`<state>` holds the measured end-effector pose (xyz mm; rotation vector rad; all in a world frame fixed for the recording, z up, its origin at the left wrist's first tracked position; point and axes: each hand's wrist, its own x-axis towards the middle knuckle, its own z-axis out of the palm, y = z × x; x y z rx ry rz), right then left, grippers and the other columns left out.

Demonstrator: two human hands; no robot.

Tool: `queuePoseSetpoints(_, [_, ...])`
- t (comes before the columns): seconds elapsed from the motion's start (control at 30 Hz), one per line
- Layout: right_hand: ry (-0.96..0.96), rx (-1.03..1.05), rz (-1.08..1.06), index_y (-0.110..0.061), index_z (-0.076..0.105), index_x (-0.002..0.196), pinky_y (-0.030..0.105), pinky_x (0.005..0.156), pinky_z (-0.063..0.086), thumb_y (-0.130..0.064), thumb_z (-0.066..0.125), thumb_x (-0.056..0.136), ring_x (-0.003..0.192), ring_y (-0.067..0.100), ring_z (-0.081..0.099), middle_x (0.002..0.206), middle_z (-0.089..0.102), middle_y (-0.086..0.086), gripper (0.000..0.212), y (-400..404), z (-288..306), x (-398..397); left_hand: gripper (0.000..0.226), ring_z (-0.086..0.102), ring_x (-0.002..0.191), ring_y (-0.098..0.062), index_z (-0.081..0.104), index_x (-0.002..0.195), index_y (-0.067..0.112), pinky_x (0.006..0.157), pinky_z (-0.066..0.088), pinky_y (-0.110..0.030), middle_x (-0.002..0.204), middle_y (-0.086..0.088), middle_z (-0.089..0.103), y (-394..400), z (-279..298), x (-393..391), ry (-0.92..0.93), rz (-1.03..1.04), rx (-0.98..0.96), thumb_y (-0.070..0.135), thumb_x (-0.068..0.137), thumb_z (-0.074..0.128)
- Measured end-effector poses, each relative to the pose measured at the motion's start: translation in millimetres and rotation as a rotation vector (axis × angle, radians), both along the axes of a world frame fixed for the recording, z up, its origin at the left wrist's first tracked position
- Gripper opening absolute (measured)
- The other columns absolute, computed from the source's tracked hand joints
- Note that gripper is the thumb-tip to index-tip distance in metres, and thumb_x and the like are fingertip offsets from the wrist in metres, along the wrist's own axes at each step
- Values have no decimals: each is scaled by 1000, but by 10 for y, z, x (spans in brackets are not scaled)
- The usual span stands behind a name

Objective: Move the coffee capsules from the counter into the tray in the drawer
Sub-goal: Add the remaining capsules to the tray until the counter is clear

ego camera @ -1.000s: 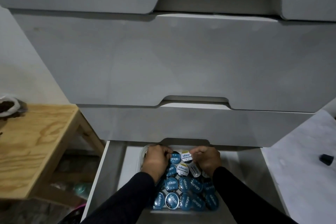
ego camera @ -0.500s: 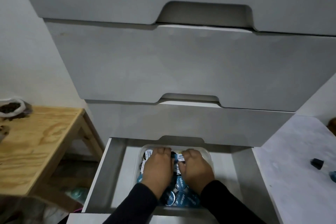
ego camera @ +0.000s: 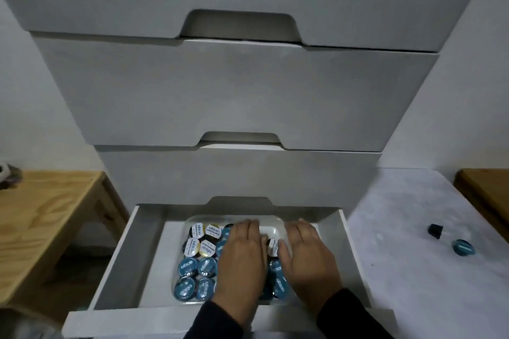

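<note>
both hands have gone flat since 0.5 s ago: left hand (ego camera: 242, 261) & right hand (ego camera: 305, 259) lie fingers straight over the capsules (ego camera: 198, 264) in the tray (ego camera: 271, 224), holding nothing. two capsules (ego camera: 463, 247) remain on the counter (ego camera: 413, 283), right.

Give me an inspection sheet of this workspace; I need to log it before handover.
Surface: pale marbled counter, right of the open white drawer.
Job's things: clear plastic tray in the drawer, holding many blue-lidded and white-lidded coffee capsules; one blue capsule on the counter.
Clutter: small black capsule-like object on the counter.
Hands: left hand and right hand flat over the tray.
Cables: nothing seen.
Surroundings: closed grey drawers above; wooden table on the left.
</note>
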<state>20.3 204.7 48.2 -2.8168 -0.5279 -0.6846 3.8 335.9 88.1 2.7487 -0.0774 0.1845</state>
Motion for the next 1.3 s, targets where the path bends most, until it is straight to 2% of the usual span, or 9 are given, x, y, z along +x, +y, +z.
queuePoseSetpoints(0.13, [-125, 106, -63, 3, 67, 103, 33, 87, 54, -22, 57, 85, 96, 32, 66, 99, 70, 19, 32, -537, 110, 60, 52, 26, 136, -16, 24, 143, 13, 114, 23, -26, 147, -2, 30, -525, 89, 51, -85, -77, -61, 30, 96, 40])
queuePoseSetpoints(0.3, [-132, 182, -150, -1, 65, 100, 27, 79, 51, -22, 49, 84, 92, 29, 65, 95, 68, 15, 31, -1459, 223, 168, 37, 60, 101, -19, 58, 116, 12, 84, 50, -24, 108, -5, 64, -1410, 18, 195, -177, -89, -105, 29, 91, 36])
queuePoseSetpoints(0.4, [-243, 26, -176, 5, 67, 92, 36, 78, 55, -14, 56, 85, 89, 34, 65, 92, 69, 19, 23, -2147, 47, 224, 36, 52, 116, -18, 51, 128, 15, 94, 44, -25, 125, -4, 56, -2093, 6, 220, -80, -134, -190, 27, 96, 39])
queuePoseSetpoints(0.47, [-204, -117, -174, 1, 68, 79, 38, 76, 56, -8, 59, 83, 87, 37, 65, 93, 70, 21, 14, -2605, -64, 255, 37, 51, 120, -17, 50, 130, 14, 98, 43, -26, 128, -4, 56, -2521, -64, 257, -82, -144, -189, 25, 94, 48])
queuePoseSetpoints(0.6, [0, -332, -174, -5, 66, 64, 39, 72, 58, -5, 64, 77, 81, 37, 68, 88, 71, 23, 12, -3335, -145, 257, 39, 69, 85, -10, 70, 98, 16, 69, 53, -16, 90, 3, 73, -3256, -293, 362, -93, -232, -153, 22, 62, 84])
queuePoseSetpoints(0.77, [275, 19, -393, 0, 66, 87, 35, 72, 57, -10, 69, 72, 82, 32, 67, 87, 70, 18, 18, -3848, -291, 335, 39, 68, 74, -10, 71, 87, 16, 54, 51, -13, 79, 4, 71, -3872, -509, 547, 22, -289, -147, 15, 51, 87])
queuePoseSetpoints(0.87, [365, 154, -407, 1, 63, 102, 36, 81, 54, -9, 67, 74, 97, 32, 63, 101, 67, 17, 31, -4061, -426, 413, 33, 60, 104, -19, 62, 113, 9, 77, 52, -23, 108, -6, 67, -4138, -605, 720, 72, -303, -149, 11, 80, 66])
queuePoseSetpoints(0.97, [400, 133, -381, -3, 62, 98, 34, 72, 56, -10, 70, 72, 90, 30, 64, 95, 66, 13, 28, -4216, -528, 505, 38, 43, 123, -21, 43, 134, 11, 96, 43, -29, 132, -7, 52, -4338, -755, 933, 139, -317, -190, 15, 96, 40])
queuePoseSetpoints(1.3, [584, 228, -372, -15, 57, 116, 36, 79, 51, -14, 47, 91, 104, 24, 52, 115, 54, 7, 27, -4490, -699, 748, 28, 47, 113, -22, 64, 112, 14, 85, 49, -27, 118, -2, 59, -4640, -1257, 1395, 119, -275, -212, 13, 87, 49])
